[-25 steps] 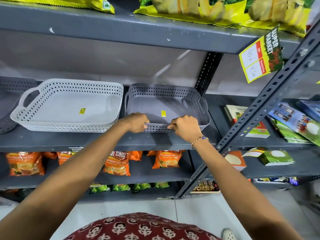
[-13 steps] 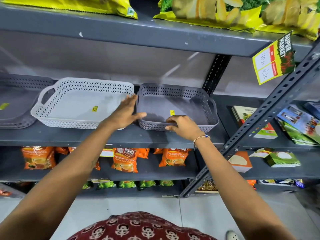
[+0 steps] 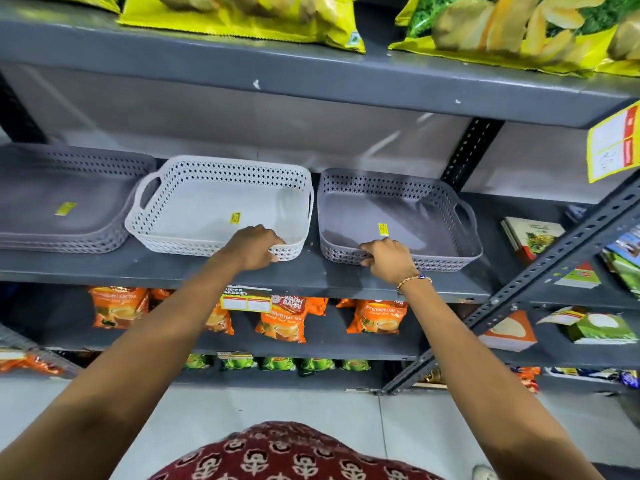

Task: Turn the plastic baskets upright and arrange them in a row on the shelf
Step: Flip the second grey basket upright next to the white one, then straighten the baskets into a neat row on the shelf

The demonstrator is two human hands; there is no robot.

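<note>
Three perforated plastic baskets stand upright in a row on the grey shelf (image 3: pixel 311 275). A grey basket (image 3: pixel 62 199) sits at the left, partly cut off by the frame edge. In the middle is a white basket (image 3: pixel 207 206); my left hand (image 3: pixel 254 245) grips its front rim near the right corner. At the right stands another grey basket (image 3: pixel 415 209), and my right hand (image 3: pixel 386 258) grips its front rim near the left corner. A narrow gap separates the white and right grey baskets.
Yellow snack bags (image 3: pixel 242 15) lie on the shelf above. Orange tea packets (image 3: pixel 284 317) fill the shelf below. A slanted metal upright (image 3: pixel 540 268) crosses at the right, with books (image 3: pixel 533 233) and boxes behind it. A yellow price tag (image 3: pixel 613 147) hangs upper right.
My left hand left the right grey basket's rim, crossed over and took hold of the white basket's front rim. My right hand stays on the grey basket. The camera view shifted left.
</note>
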